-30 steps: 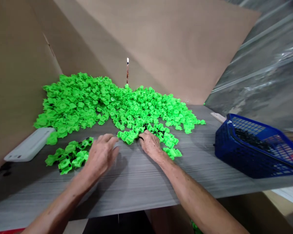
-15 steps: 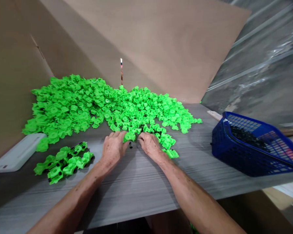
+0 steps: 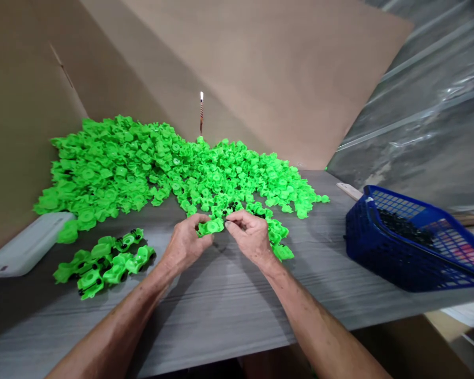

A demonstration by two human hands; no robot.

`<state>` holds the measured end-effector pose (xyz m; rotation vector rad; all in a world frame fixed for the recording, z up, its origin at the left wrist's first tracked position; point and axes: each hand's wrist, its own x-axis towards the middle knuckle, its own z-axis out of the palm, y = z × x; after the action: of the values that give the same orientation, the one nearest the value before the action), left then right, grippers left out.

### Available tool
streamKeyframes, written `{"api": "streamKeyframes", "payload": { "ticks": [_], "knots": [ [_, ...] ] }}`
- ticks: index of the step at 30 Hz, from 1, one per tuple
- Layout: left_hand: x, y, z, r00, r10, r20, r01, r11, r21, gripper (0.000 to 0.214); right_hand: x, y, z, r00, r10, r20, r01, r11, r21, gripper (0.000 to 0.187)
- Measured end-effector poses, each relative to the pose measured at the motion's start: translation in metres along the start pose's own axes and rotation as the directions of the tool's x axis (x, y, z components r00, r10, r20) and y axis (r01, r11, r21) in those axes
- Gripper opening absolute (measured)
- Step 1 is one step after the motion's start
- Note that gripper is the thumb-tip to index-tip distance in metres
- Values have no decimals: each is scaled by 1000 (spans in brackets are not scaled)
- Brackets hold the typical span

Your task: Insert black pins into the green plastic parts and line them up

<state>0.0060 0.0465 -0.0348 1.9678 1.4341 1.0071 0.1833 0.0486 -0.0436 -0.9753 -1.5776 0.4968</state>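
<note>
My left hand is closed around a bright green plastic piece, held just above the grey table. My right hand is pinched at the piece's right end; whatever is between its fingertips is too small to name. Both hands sit at the near edge of a large heap of green plastic pieces. A few small black parts lie among the green ones just beyond my fingers.
A small group of green pieces with black parts fitted lies at the left front. A white flat device lies at the far left. A blue mesh basket holding black parts stands at the right. Cardboard walls rise behind the heap.
My left hand moved right from the table to the heap's edge and picked up a green piece. Both hands then lifted off the table and came together on it.
</note>
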Motion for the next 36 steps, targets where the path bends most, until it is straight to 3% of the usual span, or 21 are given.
{"api": "streamKeyframes", "payload": {
  "ticks": [3,9,21,29,36],
  "knots": [
    [0,-2,1,998,-29,58,41,977,-209,33,-1,-15,1,990,-138,43,137,990,17,7],
    [0,3,2,989,-103,109,145,839,-525,37,-2,-17,2,981,-181,66,183,983,-25,11],
    [-6,30,-7,925,-236,298,374,427,-823,48,-5,-21,3,946,-319,52,323,943,-85,12],
    [-5,27,-5,920,-281,272,376,438,-817,43,-6,-20,3,942,-308,132,322,940,-109,15],
    [-7,25,1,926,-327,187,338,502,-796,42,-11,-24,9,922,-342,180,369,919,-142,17]
  ]
}}
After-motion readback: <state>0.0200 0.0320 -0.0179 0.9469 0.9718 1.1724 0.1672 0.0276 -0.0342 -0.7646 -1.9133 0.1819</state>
